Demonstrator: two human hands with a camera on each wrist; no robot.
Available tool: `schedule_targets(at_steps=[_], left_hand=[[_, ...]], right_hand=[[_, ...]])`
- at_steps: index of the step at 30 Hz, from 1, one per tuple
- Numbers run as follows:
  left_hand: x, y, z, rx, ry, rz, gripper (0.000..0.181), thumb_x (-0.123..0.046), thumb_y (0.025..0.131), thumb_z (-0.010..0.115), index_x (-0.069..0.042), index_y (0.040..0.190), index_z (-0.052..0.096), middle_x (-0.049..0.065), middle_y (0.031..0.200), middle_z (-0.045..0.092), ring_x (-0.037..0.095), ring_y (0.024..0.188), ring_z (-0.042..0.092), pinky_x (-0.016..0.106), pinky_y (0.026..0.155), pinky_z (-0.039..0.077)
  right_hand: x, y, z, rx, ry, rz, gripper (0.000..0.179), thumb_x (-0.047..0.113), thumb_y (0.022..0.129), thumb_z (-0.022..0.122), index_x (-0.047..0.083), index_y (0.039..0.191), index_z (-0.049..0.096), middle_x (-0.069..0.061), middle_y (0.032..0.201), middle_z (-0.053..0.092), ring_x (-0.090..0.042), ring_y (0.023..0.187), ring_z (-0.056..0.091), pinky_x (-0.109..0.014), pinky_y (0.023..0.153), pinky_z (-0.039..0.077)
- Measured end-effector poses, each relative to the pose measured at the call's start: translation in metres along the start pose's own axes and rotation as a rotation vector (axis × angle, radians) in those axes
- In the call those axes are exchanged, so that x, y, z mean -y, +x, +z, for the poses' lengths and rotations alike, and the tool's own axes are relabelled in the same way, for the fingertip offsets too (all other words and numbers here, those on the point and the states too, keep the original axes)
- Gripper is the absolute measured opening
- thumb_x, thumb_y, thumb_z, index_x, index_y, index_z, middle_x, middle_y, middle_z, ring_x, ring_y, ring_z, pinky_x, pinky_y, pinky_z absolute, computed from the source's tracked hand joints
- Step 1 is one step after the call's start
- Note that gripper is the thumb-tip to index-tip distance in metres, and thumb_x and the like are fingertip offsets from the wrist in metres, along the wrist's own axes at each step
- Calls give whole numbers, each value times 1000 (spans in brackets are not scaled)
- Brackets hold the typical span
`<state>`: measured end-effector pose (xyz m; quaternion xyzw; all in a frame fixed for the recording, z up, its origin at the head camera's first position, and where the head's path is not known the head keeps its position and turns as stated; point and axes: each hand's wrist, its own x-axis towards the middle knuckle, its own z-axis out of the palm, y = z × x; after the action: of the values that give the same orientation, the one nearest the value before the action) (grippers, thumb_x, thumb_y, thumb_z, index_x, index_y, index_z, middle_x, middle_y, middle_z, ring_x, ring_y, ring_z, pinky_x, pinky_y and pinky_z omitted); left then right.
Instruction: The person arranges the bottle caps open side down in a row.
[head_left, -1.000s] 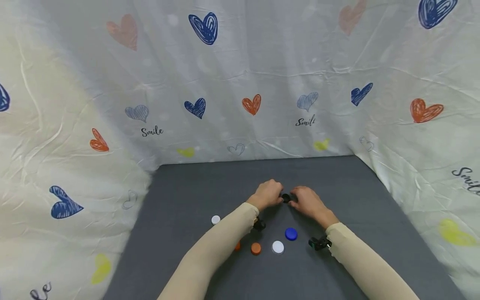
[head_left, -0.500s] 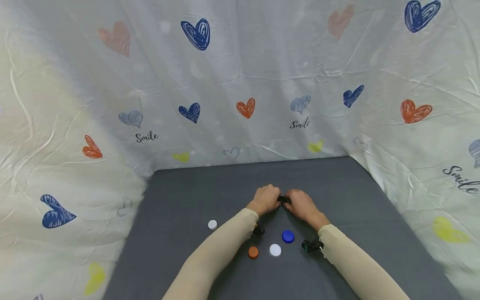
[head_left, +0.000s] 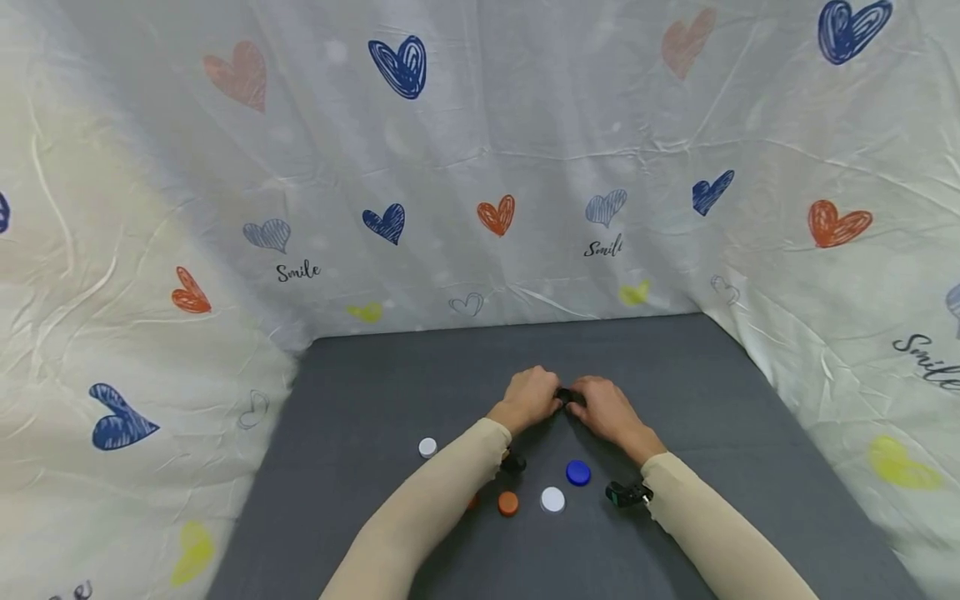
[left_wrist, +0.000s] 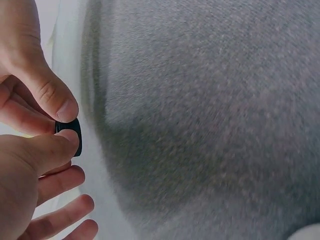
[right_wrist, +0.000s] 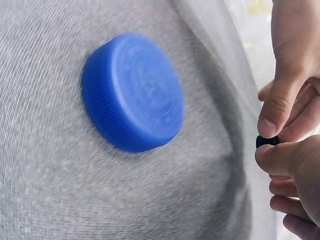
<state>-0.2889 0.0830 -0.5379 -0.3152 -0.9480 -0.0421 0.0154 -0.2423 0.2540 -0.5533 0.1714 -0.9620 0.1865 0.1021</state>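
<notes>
Both hands meet over the middle of the table around a small black bottle cap (head_left: 570,396). The left hand (head_left: 528,396) pinches one side of this cap, its thumb lying on top; its other fingers spread loosely in the left wrist view. From the opposite side the right hand (head_left: 606,408) pinches it too, with thumb and fingers. The cap (left_wrist: 75,130) is seen nearly edge-on in the left wrist view, raised off the cloth, and much of it is covered by the thumbs. A ribbed blue bottle cap (right_wrist: 135,92) lies on the cloth below the right wrist.
On the dark grey cloth (head_left: 390,383) lie a white cap (head_left: 552,500) and an orange cap (head_left: 508,503). Another orange cap (head_left: 472,502) is partly hidden by the left sleeve. Further left sits a white cap (head_left: 427,447). A heart-printed curtain (head_left: 450,133) encloses the back and sides.
The right hand has closed in on the black cap, which showed more plainly between the hands a second ago. The left hand stays about where it was. The head view has shifted slightly.
</notes>
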Motion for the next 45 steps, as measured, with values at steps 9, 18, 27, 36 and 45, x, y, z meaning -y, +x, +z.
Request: schedule_targets(at_steps=[9,18,27,36,45], left_hand=[[5,-17,-11,-88,27,43,13,-34,91,74,-25,100,78,-7,82,72,10,73,66,32,64,56],[11,-35,-31,-129,43,80,13,-33,91,75,-25,100,78,-7,87,74,10,75,68,32,64,56],[13,-57,-50,-178,61,61,19,-35,90,76,-25,106,78,-7,90,75,11,77,69,30,64,57],[18,-79,-57,-246,49,14,25,-35,90,76,-24,112,77,-6,94,76,15,82,69,34,68,58],[23,-108,-70,-348,-28,45,14,-29,89,78,-22,100,77,-6,87,75,15,77,67,33,67,57]], right_hand=[[11,1,-7,-30,-6,-31,30,21,86,80,6,112,76,-13,120,71,-33,111,67,-50,92,54],[30,-2,-17,-61,3,-84,33,21,86,80,5,114,75,-13,123,70,-32,114,66,-50,94,53],[49,-2,-27,-101,-11,-151,32,20,85,82,6,113,75,-11,123,70,-29,114,65,-48,93,54],[69,-1,-33,-129,16,-189,32,22,84,83,8,112,76,-10,123,70,-28,115,64,-48,93,54],[86,-4,-37,-165,61,-241,36,26,85,82,10,115,75,-10,125,68,-27,116,64,-47,93,55]])
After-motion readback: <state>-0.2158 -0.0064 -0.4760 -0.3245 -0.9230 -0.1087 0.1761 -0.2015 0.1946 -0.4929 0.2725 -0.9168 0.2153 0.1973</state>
